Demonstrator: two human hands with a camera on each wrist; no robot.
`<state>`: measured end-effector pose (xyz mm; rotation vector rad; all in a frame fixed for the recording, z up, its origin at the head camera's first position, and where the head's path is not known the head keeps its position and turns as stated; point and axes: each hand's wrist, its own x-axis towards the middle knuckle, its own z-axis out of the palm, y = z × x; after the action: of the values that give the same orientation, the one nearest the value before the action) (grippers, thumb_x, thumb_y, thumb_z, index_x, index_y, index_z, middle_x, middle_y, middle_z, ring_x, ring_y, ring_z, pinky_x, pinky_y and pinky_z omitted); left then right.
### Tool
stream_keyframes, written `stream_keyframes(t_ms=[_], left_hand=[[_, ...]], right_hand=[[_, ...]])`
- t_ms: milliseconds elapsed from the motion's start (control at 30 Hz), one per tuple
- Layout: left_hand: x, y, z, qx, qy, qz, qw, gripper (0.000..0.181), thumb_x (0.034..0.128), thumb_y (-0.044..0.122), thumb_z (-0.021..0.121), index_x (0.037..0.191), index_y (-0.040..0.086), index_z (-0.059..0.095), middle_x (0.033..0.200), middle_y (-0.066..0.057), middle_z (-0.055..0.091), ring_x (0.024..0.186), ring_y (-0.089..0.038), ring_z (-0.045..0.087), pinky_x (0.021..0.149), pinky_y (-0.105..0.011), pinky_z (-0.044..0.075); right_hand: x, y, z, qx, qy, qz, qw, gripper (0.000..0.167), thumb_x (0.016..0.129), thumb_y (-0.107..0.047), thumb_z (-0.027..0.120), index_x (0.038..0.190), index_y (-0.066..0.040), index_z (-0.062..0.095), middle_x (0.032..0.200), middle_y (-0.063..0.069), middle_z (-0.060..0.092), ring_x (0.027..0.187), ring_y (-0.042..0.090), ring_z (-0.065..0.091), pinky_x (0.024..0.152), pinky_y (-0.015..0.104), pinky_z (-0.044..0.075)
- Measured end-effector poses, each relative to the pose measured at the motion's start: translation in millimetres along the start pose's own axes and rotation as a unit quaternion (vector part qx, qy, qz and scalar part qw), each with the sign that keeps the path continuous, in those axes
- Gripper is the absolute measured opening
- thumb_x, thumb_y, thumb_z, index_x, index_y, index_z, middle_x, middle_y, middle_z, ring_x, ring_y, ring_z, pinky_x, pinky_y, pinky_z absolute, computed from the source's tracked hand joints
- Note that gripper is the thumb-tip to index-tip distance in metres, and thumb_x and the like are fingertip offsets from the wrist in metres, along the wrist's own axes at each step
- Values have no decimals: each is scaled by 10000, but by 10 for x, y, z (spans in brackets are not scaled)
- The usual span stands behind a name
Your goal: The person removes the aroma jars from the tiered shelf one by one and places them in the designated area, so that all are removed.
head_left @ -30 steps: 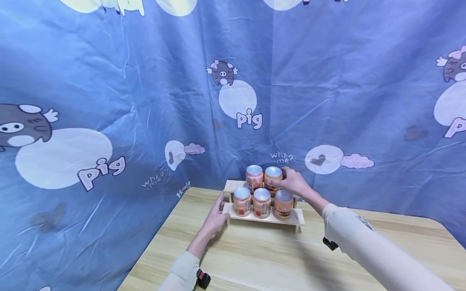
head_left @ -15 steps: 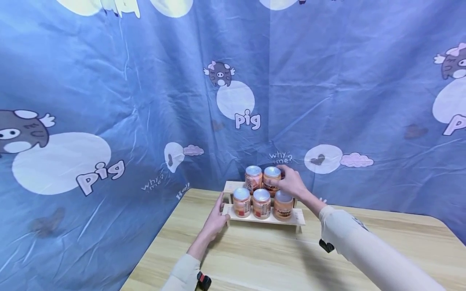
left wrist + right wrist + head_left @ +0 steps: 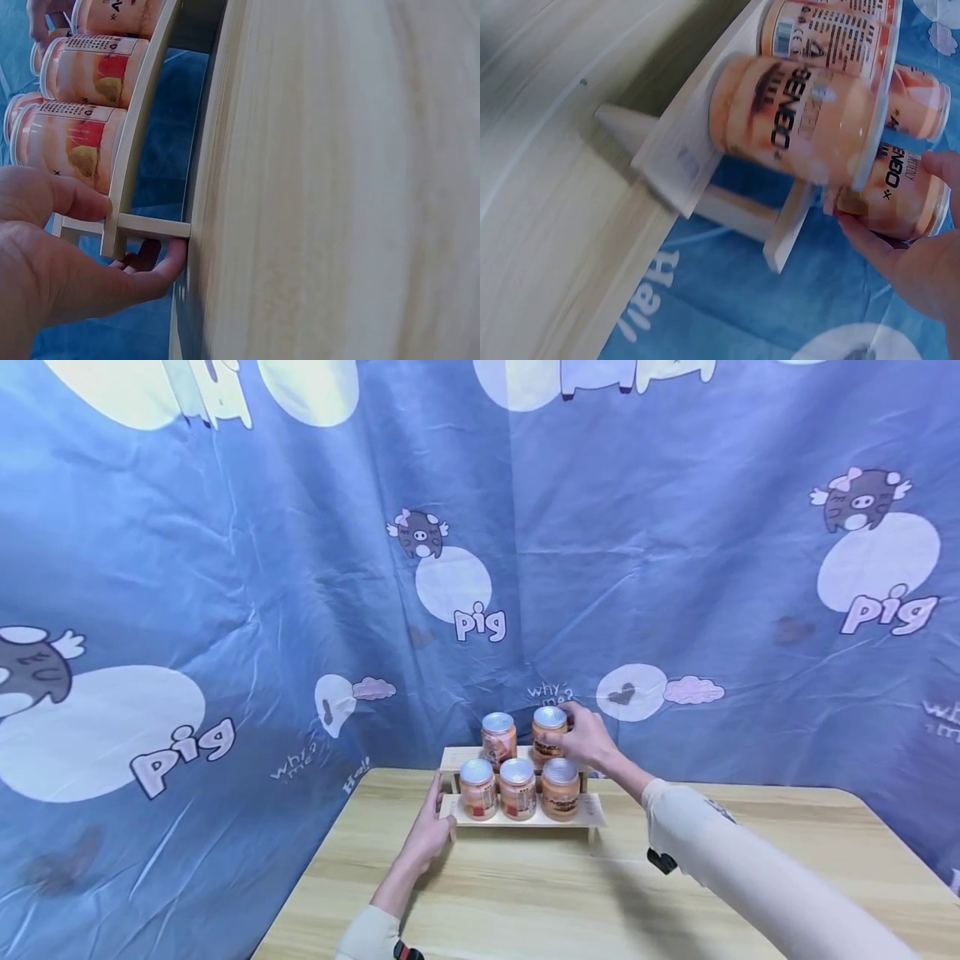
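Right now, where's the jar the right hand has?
In the head view, the jar is at the upper shelf, toward its right end, behind the lower right jar, with the other upper jar to its left.

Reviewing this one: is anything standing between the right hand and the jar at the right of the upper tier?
Nothing visible does: the right hand grips that jar directly. The rightmost jar in the front row stands lower and nearer the camera, on the lower tier, not between them.

blue cloth backdrop (image 3: pixel 570 585) with cartoon pigs (image 3: pixel 420 535) and pink clouds (image 3: pixel 693 690) behind a wood-grain table (image 3: pixel 517 893)
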<state>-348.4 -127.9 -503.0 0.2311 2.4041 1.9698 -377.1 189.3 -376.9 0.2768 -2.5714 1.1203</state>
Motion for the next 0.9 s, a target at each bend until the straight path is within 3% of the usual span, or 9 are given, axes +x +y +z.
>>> stream_keyframes(t_ms=[100, 333, 500, 633, 900], left_hand=[[-5, -14, -10, -72, -7, -40, 10000, 1088, 782, -151, 539, 1654, 299, 68, 1599, -336, 195, 1030, -364, 618, 539, -301, 539], [36, -22, -51, -70, 100, -102, 9999, 1078, 803, -132, 564, 1646, 349, 96, 1621, -302, 186, 1303, -487, 455, 644, -360, 573], [34, -24, -74, -98, 90, -198, 9997, 1063, 825, -117, 567, 1642, 374, 96, 1636, -280, 163, 1271, -481, 492, 605, -354, 563], [18, -22, -68, -96, 105, -104, 9998, 1053, 825, -126, 566, 1646, 344, 103, 1624, -305, 169, 1359, -517, 382, 631, -351, 568], [-8, -22, -14, -164, 53, -92, 9998, 1055, 815, -124, 563, 1648, 336, 108, 1620, -319, 163, 1288, -510, 459, 564, -325, 552]], right_hand=[[-26, 44, -93, -33, 21, -67, 10000, 712, 842, -275, 832, 1368, 92, 521, 1130, 278, 677, 995, 397, 669, 853, 514, 565], [-97, 219, -360, -92, 106, -78, 9999, 728, 855, -224, 809, 1393, 137, 477, 1178, 331, 636, 1040, 446, 640, 906, 547, 535], [-231, 405, -569, -323, 247, 23, 9992, 729, 859, -249, 808, 1391, 133, 489, 1117, 331, 664, 992, 447, 661, 867, 546, 546], [-370, 571, -746, -471, 320, 118, 9983, 697, 871, -260, 799, 1366, 133, 506, 1080, 325, 677, 959, 443, 675, 823, 541, 560], [-682, 984, -1052, -703, 531, 427, 9952, 730, 875, -334, 799, 1345, 141, 506, 1110, 366, 655, 999, 489, 650, 814, 562, 543]])
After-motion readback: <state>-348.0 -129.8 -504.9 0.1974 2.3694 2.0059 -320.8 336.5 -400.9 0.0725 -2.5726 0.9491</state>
